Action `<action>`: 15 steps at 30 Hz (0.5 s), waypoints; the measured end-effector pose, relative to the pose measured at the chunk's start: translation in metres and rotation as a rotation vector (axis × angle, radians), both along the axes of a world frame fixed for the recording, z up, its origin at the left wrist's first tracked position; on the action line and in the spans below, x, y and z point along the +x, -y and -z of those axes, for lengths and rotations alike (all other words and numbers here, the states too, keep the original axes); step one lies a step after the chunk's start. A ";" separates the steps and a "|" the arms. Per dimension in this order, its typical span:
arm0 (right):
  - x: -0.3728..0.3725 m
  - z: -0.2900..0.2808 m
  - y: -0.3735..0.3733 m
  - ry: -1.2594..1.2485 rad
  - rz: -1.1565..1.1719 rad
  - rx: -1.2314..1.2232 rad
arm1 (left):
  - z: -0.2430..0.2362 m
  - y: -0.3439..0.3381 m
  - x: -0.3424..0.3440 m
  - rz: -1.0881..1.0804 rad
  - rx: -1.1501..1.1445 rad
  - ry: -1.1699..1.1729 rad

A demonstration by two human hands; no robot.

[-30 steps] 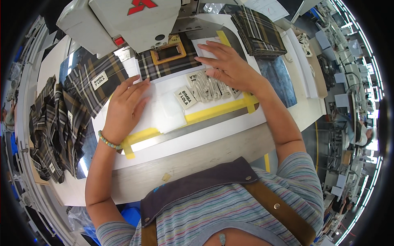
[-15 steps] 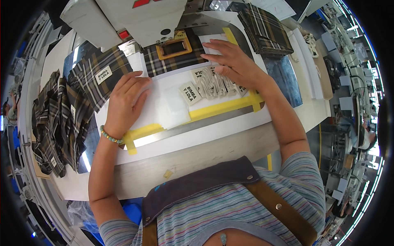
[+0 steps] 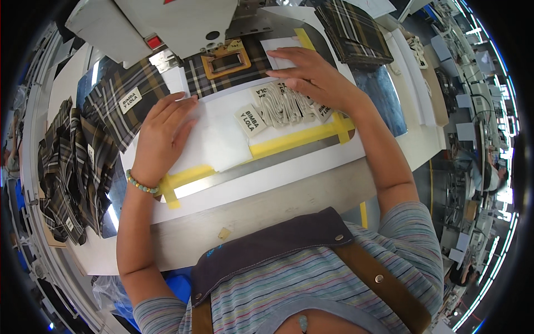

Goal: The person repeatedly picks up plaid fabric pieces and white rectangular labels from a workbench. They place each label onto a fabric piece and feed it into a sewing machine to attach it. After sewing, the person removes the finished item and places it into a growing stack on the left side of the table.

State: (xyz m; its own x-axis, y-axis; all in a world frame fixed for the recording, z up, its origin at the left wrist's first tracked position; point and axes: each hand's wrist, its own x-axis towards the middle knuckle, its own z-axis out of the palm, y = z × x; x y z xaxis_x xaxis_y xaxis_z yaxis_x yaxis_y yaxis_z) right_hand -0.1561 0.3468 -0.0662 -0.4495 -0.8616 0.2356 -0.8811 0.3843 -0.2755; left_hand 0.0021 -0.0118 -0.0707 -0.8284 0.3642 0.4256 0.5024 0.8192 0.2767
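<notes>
A dark plaid fabric piece [image 3: 197, 79] lies beneath the sewing machine head [image 3: 172, 25], under a small brass-coloured rectangular clamp frame [image 3: 227, 62]. My left hand [image 3: 161, 131] rests near the fabric's front left corner, its fingers stretched out and holding nothing. At the fabric's right edge my right hand [image 3: 317, 78] hovers or rests with fingers spread; whether the fingertips press on the cloth I cannot tell. Below that hand sits a pile of cream printed labels [image 3: 286, 108], with one label [image 3: 249, 121] lying flat at its left end.
Left of the machine lies a plaid piece [image 3: 111, 92] bearing a label, beside a crumpled heap of plaid pieces [image 3: 69, 172]. A neat stack of plaid pieces [image 3: 359, 36] stands at the far right. Yellow tape [image 3: 292, 143] edges the white work plate; a white sheet [image 3: 225, 149] lies on it.
The whole view has shifted slightly. Both hands keep nearly the same place beside the plaid fabric, and the clamp frame still sits over it.
</notes>
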 end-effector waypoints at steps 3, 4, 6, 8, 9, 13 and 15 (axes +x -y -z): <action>-0.003 -0.005 -0.002 0.053 0.016 -0.006 | 0.001 -0.001 0.000 0.009 0.023 0.009; -0.003 -0.009 0.000 0.026 0.034 -0.040 | 0.002 0.000 0.001 0.006 0.021 0.005; 0.000 -0.025 -0.001 -0.026 0.028 -0.107 | 0.001 0.000 0.002 0.007 0.024 0.005; 0.006 -0.047 0.003 -0.023 0.010 -0.142 | 0.000 0.000 0.000 0.012 0.030 0.003; 0.010 -0.054 0.008 0.008 -0.008 -0.143 | 0.001 0.000 0.000 0.014 0.035 0.004; 0.030 -0.061 0.045 0.107 -0.110 0.025 | 0.001 0.001 0.000 0.009 0.043 -0.003; 0.039 -0.049 0.065 0.154 -0.136 0.065 | 0.000 0.000 0.000 0.015 0.054 0.011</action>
State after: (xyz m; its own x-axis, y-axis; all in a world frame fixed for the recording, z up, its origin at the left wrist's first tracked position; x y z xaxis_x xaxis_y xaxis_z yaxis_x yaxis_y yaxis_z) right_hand -0.1171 0.2822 -0.0177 -0.3545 -0.9279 0.1154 -0.8753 0.2859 -0.3899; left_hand 0.0020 -0.0119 -0.0703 -0.8279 0.3533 0.4355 0.5108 0.7956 0.3257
